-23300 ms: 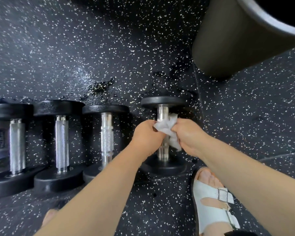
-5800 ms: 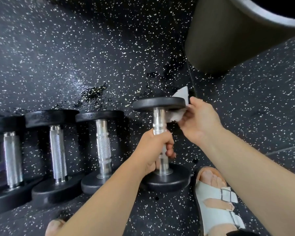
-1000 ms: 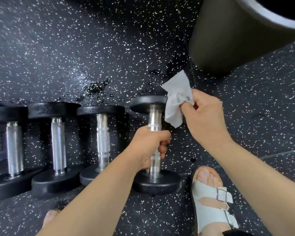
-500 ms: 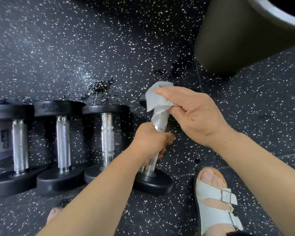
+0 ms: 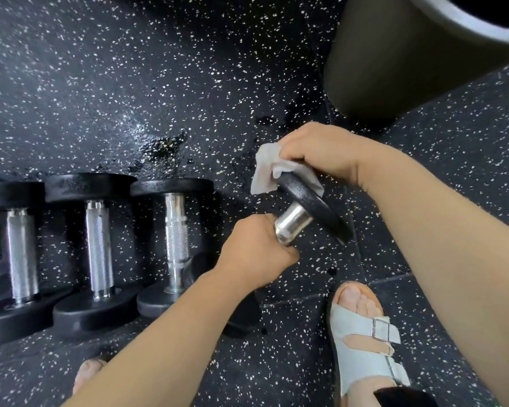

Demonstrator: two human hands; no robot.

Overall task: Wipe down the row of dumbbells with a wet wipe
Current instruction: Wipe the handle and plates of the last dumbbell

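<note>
Since approx. half a sec ago the black round-headed dumbbell with chrome handle [image 5: 309, 201] has tipped hard. It was near upright at the right end of the row; now its far head leans up and to the right, off the black white-speckled rubber floor [image 5: 100, 83]. Its near head sits low, mostly hidden behind the left forearm.

The left hand [image 5: 256, 251] has its fingers wrapped tight round the handle and carries the tilt. The right hand [image 5: 321, 151] has come over the top of the raised head, fingers curled down. It presses the white crumpled wet wipe [image 5: 265, 171] onto the head's outer face; a loose flap sticks out on the left.

Progress, as a judgement: this dumbbell is prob. most of the way done. The wipe was on its handle approx. 23 s back, then under the far head, and is now on the end face. The near head shows no wipe on it in any frame.

The 3 other black-and-chrome dumbbells [image 5: 175, 230] lie side by side, left of the held one, toward the left edge of the floor. No hand is on them. Whether they were wiped already can't be told; a wet patch [image 5: 165, 145] shines beyond them. The row may run on past the left edge.

A dark grey bin [image 5: 394, 54] stands at the far right; a white buckled sandal [image 5: 362, 342] is at the near right.
</note>
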